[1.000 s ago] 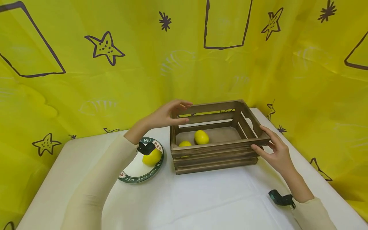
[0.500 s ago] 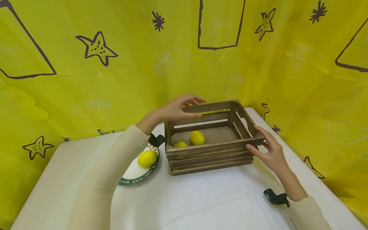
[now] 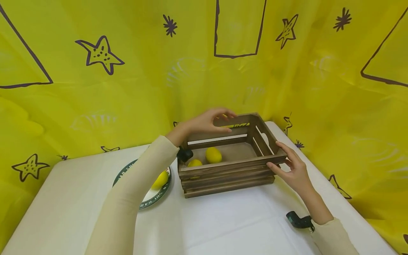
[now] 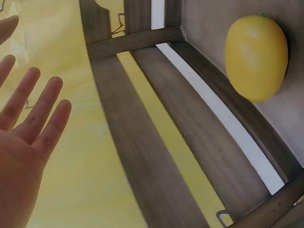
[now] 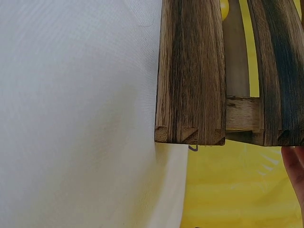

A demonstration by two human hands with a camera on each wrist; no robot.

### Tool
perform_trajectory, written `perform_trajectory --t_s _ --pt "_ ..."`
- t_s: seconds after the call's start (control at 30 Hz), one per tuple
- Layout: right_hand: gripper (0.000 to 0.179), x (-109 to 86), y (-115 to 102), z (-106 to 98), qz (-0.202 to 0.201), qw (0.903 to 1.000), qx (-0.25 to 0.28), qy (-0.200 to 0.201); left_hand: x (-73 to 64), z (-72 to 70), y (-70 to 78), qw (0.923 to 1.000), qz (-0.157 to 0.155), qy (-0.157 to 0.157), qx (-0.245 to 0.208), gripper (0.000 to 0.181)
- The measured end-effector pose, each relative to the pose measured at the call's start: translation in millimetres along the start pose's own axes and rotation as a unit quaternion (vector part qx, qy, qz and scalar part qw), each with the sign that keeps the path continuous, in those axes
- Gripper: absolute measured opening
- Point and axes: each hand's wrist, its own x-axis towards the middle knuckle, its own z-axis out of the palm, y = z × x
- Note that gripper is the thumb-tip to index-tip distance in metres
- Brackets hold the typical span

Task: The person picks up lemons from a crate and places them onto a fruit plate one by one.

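Two yellow fruits [image 3: 213,155] inside the slatted wooden crate [image 3: 229,180], close together toward its left end, one partly hidden by the crate's front. Over the crate's left rear part, left grip [image 3: 210,123] with fingers extended and thumb well apart, holding nothing. At the crate's right front corner, right grip [image 3: 294,170] pinching the crate, thumb on the front, fingers at the right end. Left of the crate, green-rimmed plate [image 3: 156,200] bearing a third yellow fruit [image 3: 160,180], both partly covered by a cream sleeve [image 3: 122,205]. Beneath the crate, white-covered bench [image 3: 223,226]; behind the crate, yellow curtain [image 3: 137,88] with dark starfish outlines.
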Motion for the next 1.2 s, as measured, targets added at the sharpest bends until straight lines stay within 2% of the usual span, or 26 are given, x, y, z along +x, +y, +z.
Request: perform_trajectory --t_s 0.13,0.23,0.37,0.5,0.67,0.8,0.93,1.07,1.2 --pt "0.080 -0.8 0 1 0.000 1.0000 0.003 0.001 3.5 4.8 -8.3 0.9996 -0.015 -0.021 -0.010 0.055" --pt "0.080 -0.7 1 1 0.002 1.0000 0.002 0.002 4.9 6.7 -15.5 0.9972 -0.048 -0.051 -0.027 0.060" --pt "0.079 -0.3 1 1 0.003 1.0000 -0.007 -0.002 4.9 8.8 -28.7 0.9894 -0.098 -0.098 -0.042 0.068" --pt "0.079 0.1 2 0 -0.003 1.0000 -0.005 0.001 5.8 11.8 -42.9 0.9802 -0.126 -0.141 -0.058 0.069" --pt "0.079 -0.1 5 0 -0.011 0.9999 -0.003 0.004 7.2 13.6 -53.5 0.9642 -0.165 -0.198 -0.064 0.069" --pt "0.080 0.4 4 1 -0.012 0.9998 -0.003 0.012 5.6 11.7 -59.5 0.9530 -0.198 -0.225 -0.044 0.071" --pt "0.080 0.5 2 2 -0.012 0.9999 0.001 0.010 3.2 12.0 -64.8 0.9360 -0.236 -0.261 -0.017 0.073" --pt "0.080 -0.3 1 4 -0.004 0.9999 0.008 0.010 -0.9 15.1 -67.1 0.9231 -0.260 -0.283 0.009 0.071" --pt "0.078 -1.9 -1 3 0.009 0.9999 0.006 0.007 -1.2 20.4 -68.2 0.9100 -0.271 -0.314 0.011 0.069"
